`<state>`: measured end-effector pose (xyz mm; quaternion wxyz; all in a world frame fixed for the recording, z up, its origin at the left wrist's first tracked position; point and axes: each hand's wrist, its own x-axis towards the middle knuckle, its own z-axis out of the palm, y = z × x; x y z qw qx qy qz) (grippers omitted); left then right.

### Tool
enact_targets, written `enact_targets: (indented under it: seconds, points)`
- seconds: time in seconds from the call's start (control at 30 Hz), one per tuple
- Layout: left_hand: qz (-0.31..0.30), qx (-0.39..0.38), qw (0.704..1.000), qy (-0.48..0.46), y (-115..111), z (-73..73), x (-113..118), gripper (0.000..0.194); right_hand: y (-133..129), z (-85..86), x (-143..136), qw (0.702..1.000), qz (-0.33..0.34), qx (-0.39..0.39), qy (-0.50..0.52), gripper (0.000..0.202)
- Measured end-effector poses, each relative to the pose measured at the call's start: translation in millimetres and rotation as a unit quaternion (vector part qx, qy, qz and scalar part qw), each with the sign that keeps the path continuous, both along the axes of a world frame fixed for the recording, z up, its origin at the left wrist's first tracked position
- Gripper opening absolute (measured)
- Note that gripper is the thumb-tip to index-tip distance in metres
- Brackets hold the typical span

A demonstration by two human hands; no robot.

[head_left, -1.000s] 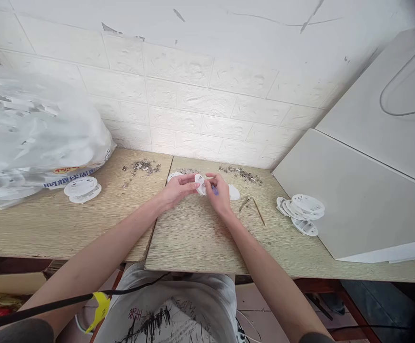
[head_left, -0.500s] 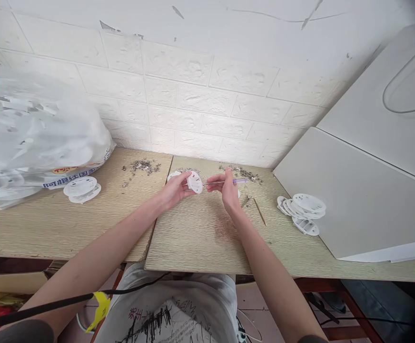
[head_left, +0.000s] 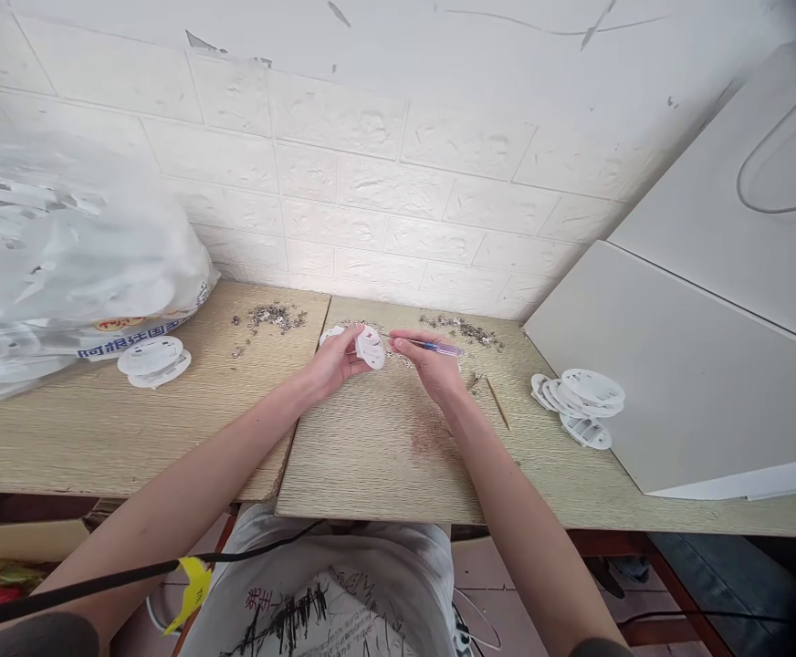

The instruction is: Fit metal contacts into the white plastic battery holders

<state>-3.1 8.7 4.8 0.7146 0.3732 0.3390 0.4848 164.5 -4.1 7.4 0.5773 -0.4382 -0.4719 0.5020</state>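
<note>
Near the middle of the table, my left hand (head_left: 333, 367) grips a round white plastic piece (head_left: 371, 348) by its left edge, its face tilted up. My right hand (head_left: 432, 365) is closed round a screwdriver with a purple and blue handle (head_left: 445, 349). The thin shaft points left and its tip is at or close to the right edge of the white piece; whether they touch is too small to tell. Another white piece (head_left: 330, 335) lies partly hidden behind my left hand. Small metal parts (head_left: 466, 330) are scattered behind my right hand.
A large plastic bag (head_left: 76, 255) of white parts fills the left, with two white discs (head_left: 155, 360) before it. More metal bits (head_left: 277, 317) lie back left. A thin stick (head_left: 497, 404) lies right of my right hand. White discs (head_left: 590, 392) are stacked beside a grey panel (head_left: 699, 374).
My right hand has turned and lowered its raised fingers, now wrapped round the screwdriver handle. The screwdriver has shifted slightly left and tilts more. The white piece in my left hand has turned slightly.
</note>
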Motion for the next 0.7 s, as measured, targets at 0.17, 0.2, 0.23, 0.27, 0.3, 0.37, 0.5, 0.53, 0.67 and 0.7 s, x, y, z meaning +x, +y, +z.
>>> enact_targets:
  seconds: [0.17, 0.2, 0.23, 0.27, 0.3, 0.37, 0.5, 0.53, 0.67, 0.7]
  points:
    - [0.008, -0.014, 1.000, -0.024, 1.4, 1.1, -0.5, 0.022, 1.3, -0.1, 0.8, 1.000, 0.009, 0.006, 0.015, 0.024]
    - [0.011, -0.018, 0.999, -0.028, 1.3, 1.9, -0.4, 0.022, 1.0, -0.3, 0.6, 1.000, 0.012, 0.008, 0.010, 0.023]
    - [0.014, -0.022, 0.999, -0.031, 0.9, 2.8, -0.3, 0.023, 0.5, -0.4, 0.2, 1.000, 0.017, 0.009, 0.002, 0.023]
    - [0.016, -0.026, 0.999, -0.033, 0.5, 3.9, -0.1, 0.023, -0.1, -0.6, -0.3, 1.000, 0.020, 0.010, -0.009, 0.023]
    - [0.016, -0.030, 0.999, -0.034, -0.1, 4.9, 0.0, 0.024, -0.7, -0.8, -0.8, 0.999, 0.021, 0.012, -0.022, 0.024]
    - [0.017, -0.036, 0.999, -0.034, -1.3, 6.7, 0.3, 0.026, -1.2, -1.5, -1.7, 0.999, 0.017, 0.018, -0.040, 0.026]
    - [0.024, -0.033, 0.999, -0.035, -2.1, 6.9, 0.8, 0.026, 0.8, -3.8, -1.8, 0.999, 0.021, 0.029, -0.036, 0.035]
    - [0.024, -0.029, 0.999, -0.035, -1.8, 6.2, 0.9, 0.025, 1.5, -4.3, -1.7, 0.999, 0.023, 0.031, -0.035, 0.037]
    - [0.019, -0.017, 0.999, -0.033, 0.4, 2.3, 1.0, 0.023, 2.6, -5.3, -2.3, 0.997, 0.019, 0.049, -0.063, 0.043]
    - [0.019, -0.015, 0.999, -0.033, 1.0, 1.4, 1.0, 0.022, 2.4, -5.3, -2.6, 0.996, 0.018, 0.054, -0.073, 0.044]
